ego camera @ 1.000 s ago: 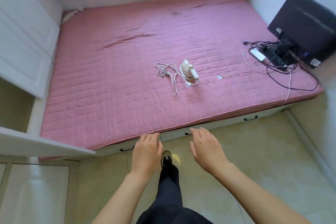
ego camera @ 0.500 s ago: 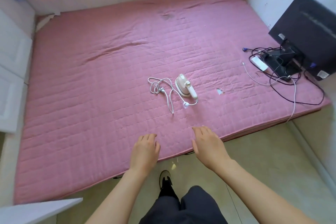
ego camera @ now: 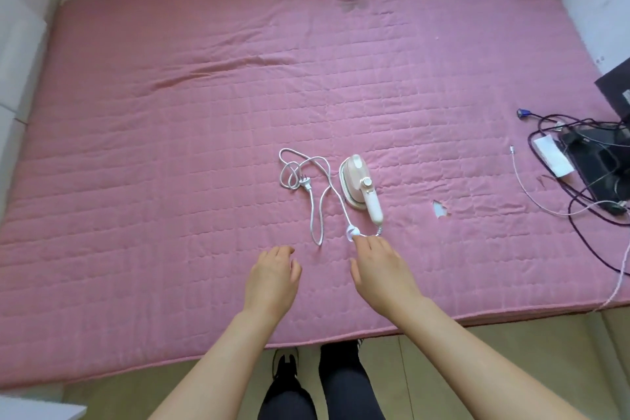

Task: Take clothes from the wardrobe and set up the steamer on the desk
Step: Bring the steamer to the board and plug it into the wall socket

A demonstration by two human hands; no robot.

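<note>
1. From the head camera we see the white handheld garment steamer (ego camera: 360,186) lying on the pink quilted mattress (ego camera: 170,147), its handle pointing toward us.
2. Its white power cord (ego camera: 317,187) loops to the left of it, plug loose on the quilt.
3. Our right hand (ego camera: 381,266) reaches out with relaxed, straight fingers, grasping nothing, fingertips right at the cord's clip near the handle end.
4. Our left hand (ego camera: 272,278) hovers released, fingers loosely bent, apart from the cord.
5. Tangled dark cables (ego camera: 579,201) and a black monitor (ego camera: 617,85) sit at the mattress's right edge.
</note>
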